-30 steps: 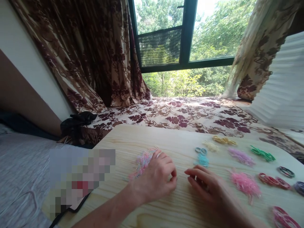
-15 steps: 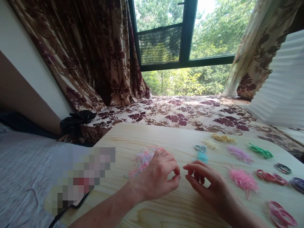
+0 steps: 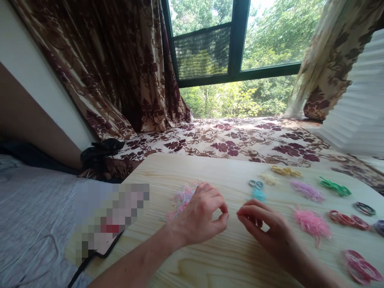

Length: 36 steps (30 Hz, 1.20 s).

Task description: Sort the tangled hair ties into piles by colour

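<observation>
Find left hand and right hand over bench, fingertips near each other but apart. Note a narrow grip at thumb and forefinger on each; cannot tell whether fully closed or holding anything. Locate mixed pastel strands on bench, partly hidden behind left hand. Record turquoise strands just beyond right hand, pink strands to its right, red bands farther right.

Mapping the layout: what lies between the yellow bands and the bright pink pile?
The lilac pile lies between the yellow bands and the bright pink pile, as the head view shows.
</observation>
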Each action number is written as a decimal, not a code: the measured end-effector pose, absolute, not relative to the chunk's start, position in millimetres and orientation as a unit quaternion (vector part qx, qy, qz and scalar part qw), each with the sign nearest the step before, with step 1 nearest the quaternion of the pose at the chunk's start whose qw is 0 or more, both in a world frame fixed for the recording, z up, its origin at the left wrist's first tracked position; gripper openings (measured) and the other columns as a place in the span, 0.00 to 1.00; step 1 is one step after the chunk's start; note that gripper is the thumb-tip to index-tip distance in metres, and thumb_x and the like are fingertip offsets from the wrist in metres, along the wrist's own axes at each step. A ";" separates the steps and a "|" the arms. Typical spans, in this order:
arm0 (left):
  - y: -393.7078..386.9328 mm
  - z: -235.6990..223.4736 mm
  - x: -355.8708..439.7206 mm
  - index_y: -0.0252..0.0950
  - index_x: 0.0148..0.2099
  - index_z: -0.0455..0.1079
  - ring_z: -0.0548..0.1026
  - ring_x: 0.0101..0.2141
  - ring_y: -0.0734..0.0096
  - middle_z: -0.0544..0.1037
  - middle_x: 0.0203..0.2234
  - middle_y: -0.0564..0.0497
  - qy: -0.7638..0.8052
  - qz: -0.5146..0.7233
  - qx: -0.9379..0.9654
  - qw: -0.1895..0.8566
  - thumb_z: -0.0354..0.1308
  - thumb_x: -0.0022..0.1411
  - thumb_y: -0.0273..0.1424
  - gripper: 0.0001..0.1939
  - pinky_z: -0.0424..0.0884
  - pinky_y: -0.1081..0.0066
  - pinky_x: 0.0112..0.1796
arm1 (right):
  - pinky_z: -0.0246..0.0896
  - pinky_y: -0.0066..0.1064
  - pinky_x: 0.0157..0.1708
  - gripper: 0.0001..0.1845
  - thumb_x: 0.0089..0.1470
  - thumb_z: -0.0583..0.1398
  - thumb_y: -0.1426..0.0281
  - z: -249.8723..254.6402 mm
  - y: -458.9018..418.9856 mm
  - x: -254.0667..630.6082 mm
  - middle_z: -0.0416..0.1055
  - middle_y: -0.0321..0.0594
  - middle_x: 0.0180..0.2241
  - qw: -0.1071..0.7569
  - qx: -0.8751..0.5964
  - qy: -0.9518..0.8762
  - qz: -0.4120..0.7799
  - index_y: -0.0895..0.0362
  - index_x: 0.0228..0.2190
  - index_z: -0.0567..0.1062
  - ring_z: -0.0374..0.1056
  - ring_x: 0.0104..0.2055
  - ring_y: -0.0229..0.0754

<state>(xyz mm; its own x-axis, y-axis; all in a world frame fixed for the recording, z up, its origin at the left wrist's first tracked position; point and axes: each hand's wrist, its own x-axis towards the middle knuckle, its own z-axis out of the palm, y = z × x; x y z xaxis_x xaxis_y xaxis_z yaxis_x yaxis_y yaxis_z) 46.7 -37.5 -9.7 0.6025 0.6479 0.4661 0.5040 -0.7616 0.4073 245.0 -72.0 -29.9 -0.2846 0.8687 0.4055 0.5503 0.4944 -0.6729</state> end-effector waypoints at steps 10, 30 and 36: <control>-24.9 -12.5 40.3 0.36 0.29 0.68 0.70 0.36 0.68 0.75 0.28 0.51 0.362 0.335 0.867 0.074 0.55 0.58 0.23 0.06 0.63 0.63 0.49 | 0.61 0.25 0.21 0.10 0.58 0.56 0.65 -25.2 -64.6 255.2 0.71 0.38 0.27 0.410 -0.491 -0.751 0.164 0.54 0.28 0.75 0.66 0.25 0.36; -4.9 -18.2 21.1 0.36 0.34 0.70 0.70 0.36 0.67 0.75 0.28 0.52 0.395 0.364 0.842 0.054 0.55 0.58 0.21 0.06 0.63 0.60 0.48 | 0.60 0.31 0.26 0.14 0.51 0.57 0.65 -23.2 23.4 365.8 0.78 0.42 0.30 0.232 -0.711 -0.662 -0.058 0.55 0.29 0.82 0.72 0.28 0.45; -1.4 -12.5 15.2 0.36 0.33 0.71 0.70 0.35 0.67 0.75 0.28 0.53 0.414 0.360 0.834 0.052 0.55 0.58 0.22 0.05 0.64 0.63 0.45 | 0.66 0.33 0.35 0.10 0.58 0.59 0.64 -30.7 25.7 368.4 0.75 0.38 0.35 0.178 -0.711 -0.680 -0.038 0.58 0.33 0.76 0.71 0.33 0.38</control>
<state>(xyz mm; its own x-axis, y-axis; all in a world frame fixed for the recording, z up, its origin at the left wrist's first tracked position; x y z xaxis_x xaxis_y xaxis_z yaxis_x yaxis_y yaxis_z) 15.2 -1.4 -12.5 0.3980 0.7284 0.5577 0.6534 -0.6518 0.3849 368.4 25.7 -30.7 0.0733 0.9521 0.2969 0.9795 -0.0128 -0.2009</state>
